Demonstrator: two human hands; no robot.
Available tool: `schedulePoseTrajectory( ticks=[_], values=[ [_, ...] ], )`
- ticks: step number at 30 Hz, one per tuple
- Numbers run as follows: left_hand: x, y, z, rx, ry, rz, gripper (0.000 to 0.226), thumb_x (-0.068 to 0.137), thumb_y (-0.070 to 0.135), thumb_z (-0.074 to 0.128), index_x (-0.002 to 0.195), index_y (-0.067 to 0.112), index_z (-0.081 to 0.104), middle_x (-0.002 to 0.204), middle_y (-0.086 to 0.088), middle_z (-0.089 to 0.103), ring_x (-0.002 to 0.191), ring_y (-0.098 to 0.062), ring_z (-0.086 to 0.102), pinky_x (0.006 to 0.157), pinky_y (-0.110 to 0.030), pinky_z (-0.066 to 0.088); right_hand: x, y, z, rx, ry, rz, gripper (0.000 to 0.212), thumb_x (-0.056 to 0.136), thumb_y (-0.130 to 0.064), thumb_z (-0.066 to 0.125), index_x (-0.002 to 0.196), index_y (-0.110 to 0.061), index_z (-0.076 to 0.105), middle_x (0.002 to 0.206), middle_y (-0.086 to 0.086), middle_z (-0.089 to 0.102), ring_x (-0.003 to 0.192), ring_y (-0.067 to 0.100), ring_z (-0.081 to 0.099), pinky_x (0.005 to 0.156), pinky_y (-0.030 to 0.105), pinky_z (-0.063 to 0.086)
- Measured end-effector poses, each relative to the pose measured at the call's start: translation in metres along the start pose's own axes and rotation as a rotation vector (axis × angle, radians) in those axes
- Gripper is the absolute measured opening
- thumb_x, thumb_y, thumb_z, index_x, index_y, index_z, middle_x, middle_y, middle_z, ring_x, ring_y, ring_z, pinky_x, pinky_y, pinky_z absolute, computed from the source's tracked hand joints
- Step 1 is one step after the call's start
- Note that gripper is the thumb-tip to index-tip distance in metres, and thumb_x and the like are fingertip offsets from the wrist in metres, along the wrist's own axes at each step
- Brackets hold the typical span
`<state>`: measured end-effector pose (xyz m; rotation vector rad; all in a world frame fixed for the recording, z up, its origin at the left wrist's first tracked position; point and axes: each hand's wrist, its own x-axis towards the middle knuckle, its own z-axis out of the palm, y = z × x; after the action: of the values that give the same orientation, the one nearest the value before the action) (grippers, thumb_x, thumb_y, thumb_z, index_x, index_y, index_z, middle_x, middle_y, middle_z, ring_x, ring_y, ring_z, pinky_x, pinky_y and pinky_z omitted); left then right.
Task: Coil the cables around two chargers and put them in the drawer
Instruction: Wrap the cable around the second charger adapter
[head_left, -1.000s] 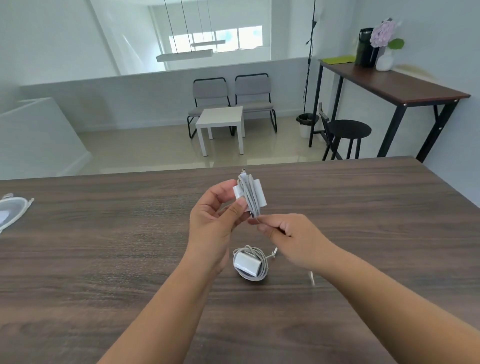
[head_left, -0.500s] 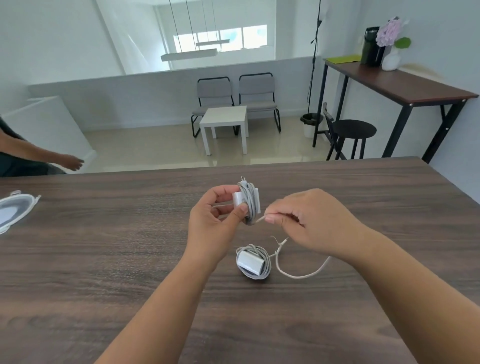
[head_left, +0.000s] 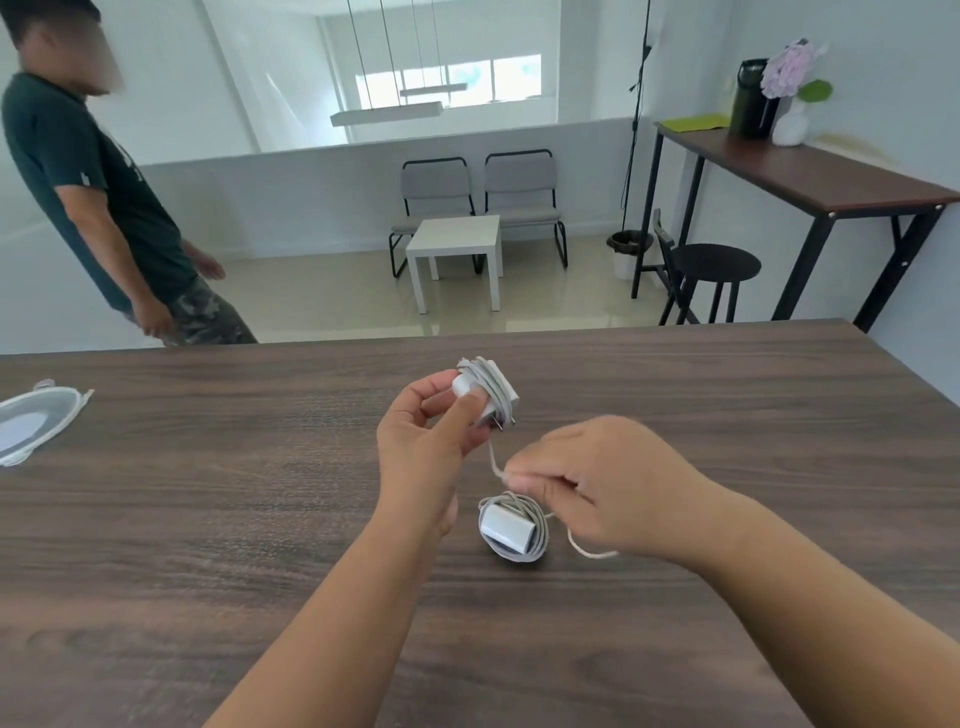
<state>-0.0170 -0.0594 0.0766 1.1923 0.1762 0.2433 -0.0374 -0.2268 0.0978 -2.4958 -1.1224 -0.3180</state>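
My left hand (head_left: 426, 431) holds a white charger (head_left: 485, 389) above the table, thumb pressed on its side, with its pale cable wound round it in several turns. The loose cable end (head_left: 493, 460) runs down from the charger to my right hand (head_left: 597, 478), which pinches it between thumb and fingers. The rest of that cable trails out under my right hand onto the table. A second white charger (head_left: 509, 527), its cable coiled round it, lies on the dark wooden table (head_left: 260, 519) just below my right hand's fingers. No drawer is in view.
A white rimmed object (head_left: 31, 421) lies at the table's left edge. A person in a dark shirt (head_left: 88, 197) stands beyond the table's far left. Past the far edge are a small white table (head_left: 457, 244), two chairs, a stool and a tall side table (head_left: 810, 176).
My right hand has dropped lower and nearer with the cable end. The charger in my left hand has turned. A person has stepped into view at the left. The view has shifted.
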Motion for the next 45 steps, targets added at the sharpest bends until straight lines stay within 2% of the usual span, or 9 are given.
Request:
schedulePoseTrajectory(
  ticks=[12,17,21,24,30,32,34,38,45],
  values=[
    [-0.013,0.006,-0.006,0.2,-0.27,0.105,0.024,0.078,-0.003,0.074,0.094,0.015,0.068,0.088,0.006,0.072,0.064,-0.009,0.067,0.056,-0.02,0.05,0.017,0.045,-0.037,0.196,0.202,0.161,0.013,0.092,-0.03,0.06,0.087,-0.028,0.072,0.07,-0.006,0.069,0.06,0.015,0.058,0.062,0.031,0.048],
    [-0.012,0.007,-0.015,0.053,-0.479,0.026,0.028,0.07,0.006,0.076,0.095,0.015,0.068,0.09,0.004,0.071,0.066,-0.008,0.062,0.057,-0.018,0.049,0.025,0.051,-0.03,0.477,0.253,0.218,0.011,0.089,-0.022,0.065,0.088,-0.029,0.072,0.084,-0.014,0.073,0.079,0.003,0.066,0.077,0.015,0.048],
    [-0.01,0.008,-0.019,-0.099,-0.598,-0.056,0.05,0.066,0.02,0.086,0.108,0.008,0.063,0.099,-0.005,0.068,0.076,-0.012,0.065,0.066,-0.022,0.053,0.03,0.046,-0.014,0.642,0.24,0.192,0.015,0.091,-0.024,0.058,0.088,-0.02,0.071,0.075,-0.017,0.07,0.067,0.0,0.062,0.067,0.013,0.046],
    [-0.01,0.008,-0.018,-0.211,-0.604,-0.094,0.053,0.065,0.02,0.088,0.11,0.008,0.062,0.099,-0.006,0.069,0.08,-0.015,0.068,0.068,-0.025,0.056,0.031,0.042,0.001,0.77,0.253,0.242,0.017,0.095,-0.013,0.053,0.088,-0.008,0.068,0.06,-0.023,0.061,0.055,-0.006,0.053,0.057,0.005,0.037],
    [-0.01,0.003,-0.011,-0.26,-0.481,-0.115,0.034,0.079,0.003,0.059,0.113,0.007,0.058,0.1,-0.01,0.068,0.084,-0.018,0.069,0.071,-0.027,0.058,0.03,0.039,0.017,0.846,0.254,0.378,0.026,0.098,-0.027,0.05,0.085,-0.009,0.064,0.061,-0.002,0.052,0.054,0.005,0.041,0.055,0.016,0.034],
    [-0.009,0.003,-0.008,-0.282,-0.445,-0.088,0.032,0.079,0.004,0.059,0.111,0.008,0.059,0.1,-0.01,0.068,0.086,-0.019,0.068,0.074,-0.027,0.058,0.024,0.035,0.025,0.783,0.217,0.425,0.024,0.099,-0.024,0.047,0.087,-0.011,0.063,0.051,-0.01,0.047,0.044,0.006,0.035,0.045,0.017,0.03],
    [-0.007,0.004,-0.007,-0.295,-0.405,-0.065,0.031,0.077,0.005,0.061,0.108,0.009,0.06,0.099,-0.009,0.069,0.086,-0.018,0.068,0.076,-0.027,0.058,0.017,0.031,0.031,0.573,0.173,0.437,0.022,0.099,-0.03,0.046,0.09,-0.019,0.063,0.058,-0.001,0.058,0.048,0.018,0.044,0.051,0.031,0.039],
    [-0.002,0.006,-0.007,-0.263,-0.315,-0.016,0.027,0.08,0.003,0.068,0.106,0.01,0.062,0.098,-0.008,0.068,0.084,-0.015,0.068,0.074,-0.026,0.058,0.002,0.019,0.025,0.226,0.07,0.362,0.018,0.099,-0.031,0.041,0.09,-0.024,0.056,0.053,-0.005,0.048,0.051,0.014,0.047,0.054,0.031,0.039],
    [0.0,0.006,-0.01,0.124,-0.264,0.176,0.025,0.087,-0.005,0.061,0.106,0.012,0.062,0.104,-0.001,0.068,0.086,-0.009,0.068,0.083,-0.031,0.057,0.004,0.004,-0.013,-0.151,-0.075,0.173,0.024,0.101,-0.034,0.033,0.098,-0.024,0.055,0.088,-0.005,0.06,0.083,0.024,0.057,0.065,0.032,0.041]
  ],
)
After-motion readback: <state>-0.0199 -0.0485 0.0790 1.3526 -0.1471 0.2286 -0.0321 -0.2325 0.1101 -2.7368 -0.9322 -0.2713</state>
